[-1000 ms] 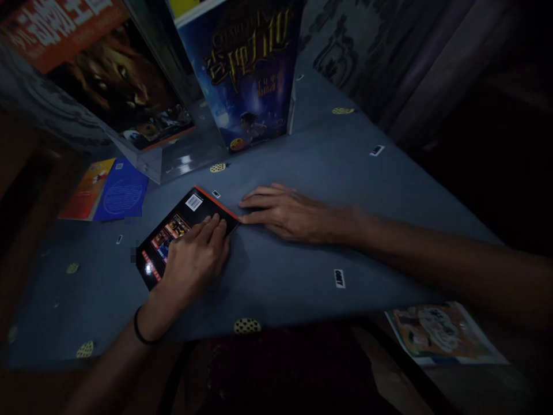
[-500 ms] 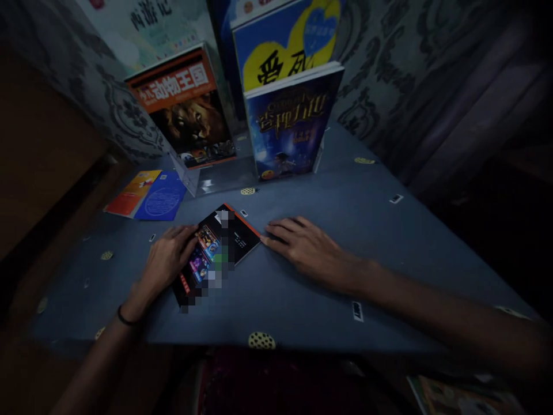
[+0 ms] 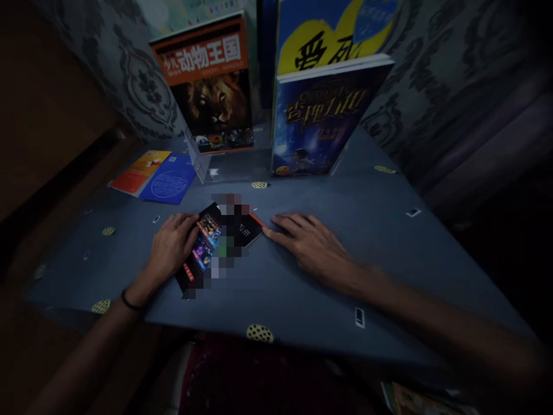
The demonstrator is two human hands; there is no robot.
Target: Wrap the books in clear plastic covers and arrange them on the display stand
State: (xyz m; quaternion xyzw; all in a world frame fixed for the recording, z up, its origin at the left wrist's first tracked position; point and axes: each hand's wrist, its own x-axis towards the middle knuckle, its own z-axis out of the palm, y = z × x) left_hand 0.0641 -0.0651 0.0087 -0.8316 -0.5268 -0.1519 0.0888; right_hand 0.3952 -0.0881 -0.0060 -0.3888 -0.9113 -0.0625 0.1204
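Note:
A thin black book [image 3: 242,229] with an orange edge lies flat and turned at an angle on the table; part of its cover is blurred by pixel blocks. Along its left edge rests my left hand [image 3: 173,242], fingers stretched out and the thumb on the cover. My right hand [image 3: 309,239] lies palm down on the cloth at the book's right corner. Its fingers are extended, and the thumb tip touches that corner or sits right beside it. Neither hand is wrapped around anything.
A blue and orange leaflet [image 3: 166,180] lies at the left. Behind stand a lion-cover book [image 3: 218,106] and a dark blue book [image 3: 317,124] on clear stands, with a blue and yellow book [image 3: 311,40] behind. A grey-blue cloth with pineapple prints covers the table [image 3: 285,305].
The head view has shifted, so the standing books appear farther right and higher. Both hands keep nearly the same place at the black book, with little visible movement.

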